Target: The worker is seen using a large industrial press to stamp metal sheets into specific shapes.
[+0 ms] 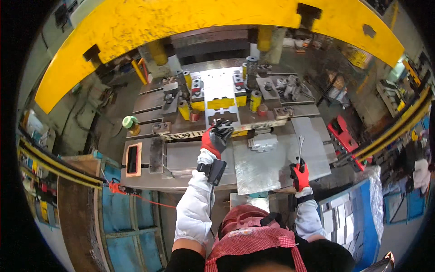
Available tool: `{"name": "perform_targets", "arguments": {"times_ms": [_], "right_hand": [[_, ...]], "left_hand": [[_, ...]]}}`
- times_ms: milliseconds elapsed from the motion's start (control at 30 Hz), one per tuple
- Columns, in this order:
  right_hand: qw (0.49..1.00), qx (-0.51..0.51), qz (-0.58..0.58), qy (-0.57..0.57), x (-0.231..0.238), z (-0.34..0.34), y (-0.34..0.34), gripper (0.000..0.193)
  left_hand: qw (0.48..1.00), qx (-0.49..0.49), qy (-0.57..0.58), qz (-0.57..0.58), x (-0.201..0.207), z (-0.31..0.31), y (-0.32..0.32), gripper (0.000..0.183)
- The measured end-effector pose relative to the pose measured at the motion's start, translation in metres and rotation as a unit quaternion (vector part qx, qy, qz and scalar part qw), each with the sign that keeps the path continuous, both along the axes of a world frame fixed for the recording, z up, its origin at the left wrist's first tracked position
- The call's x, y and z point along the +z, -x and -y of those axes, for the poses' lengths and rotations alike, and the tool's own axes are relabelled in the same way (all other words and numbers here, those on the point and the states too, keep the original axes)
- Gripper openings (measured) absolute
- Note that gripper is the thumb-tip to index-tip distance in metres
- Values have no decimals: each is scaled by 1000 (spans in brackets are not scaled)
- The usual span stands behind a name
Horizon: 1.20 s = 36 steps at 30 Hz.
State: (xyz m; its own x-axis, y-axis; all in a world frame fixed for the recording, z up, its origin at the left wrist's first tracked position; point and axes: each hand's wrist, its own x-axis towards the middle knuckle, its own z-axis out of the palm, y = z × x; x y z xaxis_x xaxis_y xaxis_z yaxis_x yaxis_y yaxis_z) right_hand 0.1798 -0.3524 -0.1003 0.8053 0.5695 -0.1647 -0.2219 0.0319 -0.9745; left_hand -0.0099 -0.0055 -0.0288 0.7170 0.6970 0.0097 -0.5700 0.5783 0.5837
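My left hand, in a red and black glove, is at the front edge of a bright sheet metal part lying in the press die. Its fingers are bent over that edge and appear to grip it. In my right hand, gloved the same way, is a slim metal rod with a forked tip, pointing away from me above a flat metal plate. Between the hands, a small stack of formed metal parts rests on the plate. Flat sheet blanks are stacked left of it.
A yellow press beam arches overhead. Guide posts and yellow cylinders flank the die. On the left are a phone-like dark slab and a green-lidded jar. A blue bin of metal pieces stands at right.
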Motion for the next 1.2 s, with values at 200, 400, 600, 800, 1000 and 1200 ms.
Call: {"name": "perform_targets", "arguments": {"times_ms": [200,400,600,800,1000,1200], "right_hand": [[970,217,74,-76,155,-127,25,56],[891,422,96,-134,166,-269,-3,14],[895,419,-32,-152,139,-202,2,23],[906,414,-41,78,112,-44,17,52],[944,307,-106,52,73,0,-11,44],[934,331,-91,97,49,-35,-50,29]], "left_hand": [[998,19,14,-55,-5,31,17,36],[998,12,66,-20,-3,39,33,37],[602,116,-648,-452,56,93,126,42],[589,111,-512,-616,2,165,351,36],[704,295,-197,-615,6,140,464,36],[854,421,-135,-275,49,70,531,36]]}}
